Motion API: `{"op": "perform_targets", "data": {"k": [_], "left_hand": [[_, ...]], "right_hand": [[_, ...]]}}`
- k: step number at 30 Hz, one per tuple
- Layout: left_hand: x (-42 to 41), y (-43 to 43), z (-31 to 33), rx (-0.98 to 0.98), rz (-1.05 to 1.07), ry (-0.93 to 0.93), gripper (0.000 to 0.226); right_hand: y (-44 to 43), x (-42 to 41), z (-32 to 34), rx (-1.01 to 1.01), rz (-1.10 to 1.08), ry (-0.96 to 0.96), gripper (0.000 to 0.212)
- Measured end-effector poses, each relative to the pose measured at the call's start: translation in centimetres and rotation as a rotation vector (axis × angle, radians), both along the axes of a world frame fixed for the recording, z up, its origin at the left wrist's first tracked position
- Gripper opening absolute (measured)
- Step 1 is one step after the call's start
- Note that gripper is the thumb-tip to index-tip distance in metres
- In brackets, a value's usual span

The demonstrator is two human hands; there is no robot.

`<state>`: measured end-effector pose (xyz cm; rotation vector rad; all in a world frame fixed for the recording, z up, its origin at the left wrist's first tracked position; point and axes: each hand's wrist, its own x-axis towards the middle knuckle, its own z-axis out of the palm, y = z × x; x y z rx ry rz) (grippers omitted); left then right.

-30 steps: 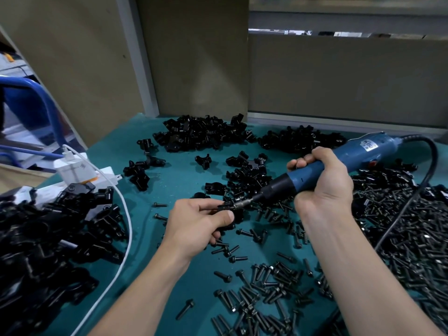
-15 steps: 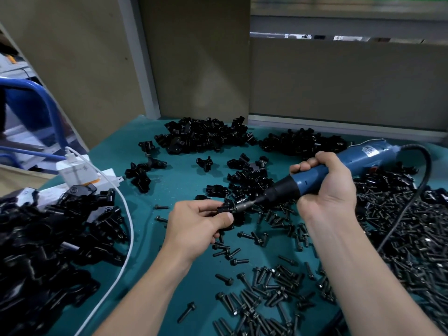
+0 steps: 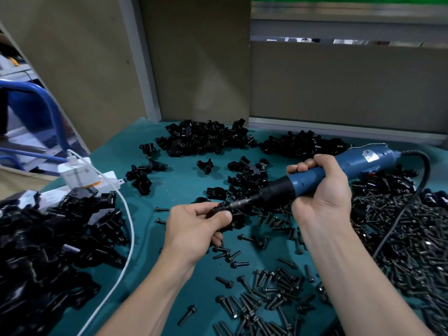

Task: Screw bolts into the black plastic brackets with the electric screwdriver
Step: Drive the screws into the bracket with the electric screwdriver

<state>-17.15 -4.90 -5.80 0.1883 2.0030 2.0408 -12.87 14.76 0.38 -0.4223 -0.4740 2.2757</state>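
Head view: left hand (image 3: pixel 194 229) pinches a black plastic bracket (image 3: pixel 224 215) between thumb and curled fingers, just above the green mat (image 3: pixel 184 190). Right hand (image 3: pixel 320 192) wraps the blue electric screwdriver (image 3: pixel 339 168), bit tip touching the bolt at the pinch. Loose bolts (image 3: pixel 261 294) lie below the grip, spare brackets (image 3: pixel 203 139) beyond it. Best done with the bit in line with the bolt, bracket held firm, light push. Bolt depth can't be read.

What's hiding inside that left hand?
A black plastic bracket, pinched by the left hand, meets the electric screwdriver bit. The fingers cover most of it, so I can't make out the bolt.
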Motion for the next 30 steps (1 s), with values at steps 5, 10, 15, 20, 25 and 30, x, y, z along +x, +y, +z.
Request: {"op": "perform_targets", "data": {"k": [5, 10, 15, 20, 25, 30], "left_hand": [[-0.06, -0.12, 0.02, -0.030, 0.039, 0.037, 0.034], [0.06, -0.01, -0.13, -0.120, 0.076, 0.104, 0.043], [0.06, -0.07, -0.16, -0.149, 0.097, 0.142, 0.044], [0.37, 0.00, -0.15, -0.143, 0.090, 0.156, 0.045], [0.65, 0.19, -0.15, -0.139, 0.079, 0.155, 0.046], [0.41, 0.12, -0.10, -0.139, 0.070, 0.167, 0.048]], "right_hand": [[-0.17, -0.15, -0.45, -0.015, -0.005, -0.004, 0.020], [-0.19, -0.19, -0.44, -0.017, -0.009, 0.006, 0.023], [-0.28, -0.17, -0.51, 0.002, -0.014, 0.012, 0.024], [-0.13, -0.23, -0.57, -0.012, -0.005, 0.013, 0.025], [0.01, -0.25, -0.80, -0.011, -0.002, 0.000, 0.024], [-0.07, -0.43, -0.74, -0.021, 0.005, 0.001, 0.024]]}}
